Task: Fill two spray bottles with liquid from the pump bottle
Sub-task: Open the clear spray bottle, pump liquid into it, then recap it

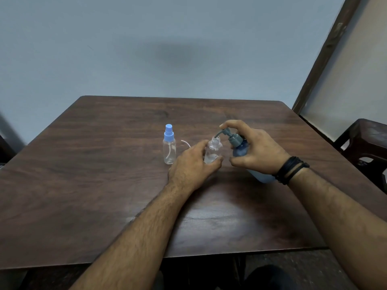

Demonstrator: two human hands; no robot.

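A small clear spray bottle [213, 150] stands uncapped on the brown table [104, 174], a little liquid in its bottom. My left hand [192, 166] grips its lower body. My right hand [254, 149] holds the blue pump bottle [240, 150] tilted left, index finger resting on the grey pump head [227, 133], whose spout points into the open neck. A second clear spray bottle [169, 146] with a blue cap stands upright to the left, apart from my hands. A thin white tube [186, 142], partly hidden behind my left hand, lies between the two small bottles.
A dark wooden stool [364, 141] stands off the table's right edge. The blue wall runs close behind the table's far edge. A wooden frame [326, 53] leans at the right.
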